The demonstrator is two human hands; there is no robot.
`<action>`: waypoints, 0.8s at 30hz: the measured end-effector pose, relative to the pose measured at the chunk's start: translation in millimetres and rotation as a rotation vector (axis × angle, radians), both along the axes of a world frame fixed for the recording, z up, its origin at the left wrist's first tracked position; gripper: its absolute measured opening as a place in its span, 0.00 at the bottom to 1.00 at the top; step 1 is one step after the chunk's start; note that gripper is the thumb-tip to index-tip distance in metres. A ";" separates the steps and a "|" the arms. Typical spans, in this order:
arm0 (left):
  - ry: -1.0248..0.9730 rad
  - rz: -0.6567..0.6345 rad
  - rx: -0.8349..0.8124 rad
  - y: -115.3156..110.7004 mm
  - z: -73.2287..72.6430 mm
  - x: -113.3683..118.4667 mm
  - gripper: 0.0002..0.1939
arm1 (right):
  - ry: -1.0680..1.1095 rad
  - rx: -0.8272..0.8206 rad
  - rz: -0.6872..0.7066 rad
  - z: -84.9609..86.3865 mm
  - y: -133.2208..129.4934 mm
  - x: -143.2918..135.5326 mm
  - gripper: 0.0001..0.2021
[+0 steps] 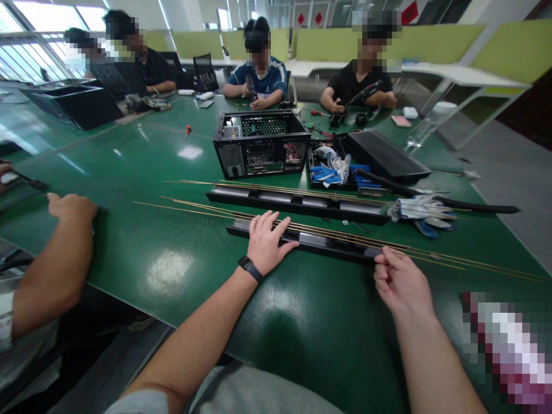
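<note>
My left hand (268,244), wearing a dark wristband, lies with fingers spread across a long black channel-shaped rail (340,249) and the thin brass-coloured rods (328,232) along it. At the rail's right end, my right hand (399,279) is closed in a pinch by the rods; what sits between its fingertips is hidden. The rods reach past both ends of the rail. Farther back and roughly parallel lies a second black rail (276,204) with more thin rods along it. White-and-blue work gloves (425,213) rest by that rail's right end.
Beyond the rails stands an open black computer case (261,144). Right of it are a black tray (332,183) with gloves, a dark panel (388,155), a black tube (474,206) and a clear bottle (426,126). A neighbour's arm (56,264) rests at left; several people sit opposite.
</note>
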State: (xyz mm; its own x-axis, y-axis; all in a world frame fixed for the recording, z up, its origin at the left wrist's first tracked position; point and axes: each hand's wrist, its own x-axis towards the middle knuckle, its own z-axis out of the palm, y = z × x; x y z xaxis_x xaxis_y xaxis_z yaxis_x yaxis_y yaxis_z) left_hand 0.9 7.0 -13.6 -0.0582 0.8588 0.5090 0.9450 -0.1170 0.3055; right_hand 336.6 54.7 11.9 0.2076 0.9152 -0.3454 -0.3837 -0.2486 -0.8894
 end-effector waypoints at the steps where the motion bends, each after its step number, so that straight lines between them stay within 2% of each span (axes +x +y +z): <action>1: -0.002 -0.001 -0.002 0.0 0.2 0.1 0.34 | 0.000 -0.002 0.007 0.2 0.1 0.6 0.23; 15: -0.019 -0.007 0.001 0.6 -3.3 -0.8 0.34 | -0.042 -0.079 0.042 -3.7 2.8 5.0 0.22; 20: -0.021 -0.010 0.003 0.6 -3.6 -0.9 0.35 | -0.048 -0.072 -0.039 1.9 3.3 5.6 0.17; 24: -0.026 -0.006 0.003 0.6 -3.6 -1.0 0.34 | -0.023 -0.141 -0.104 10.2 5.3 10.8 0.11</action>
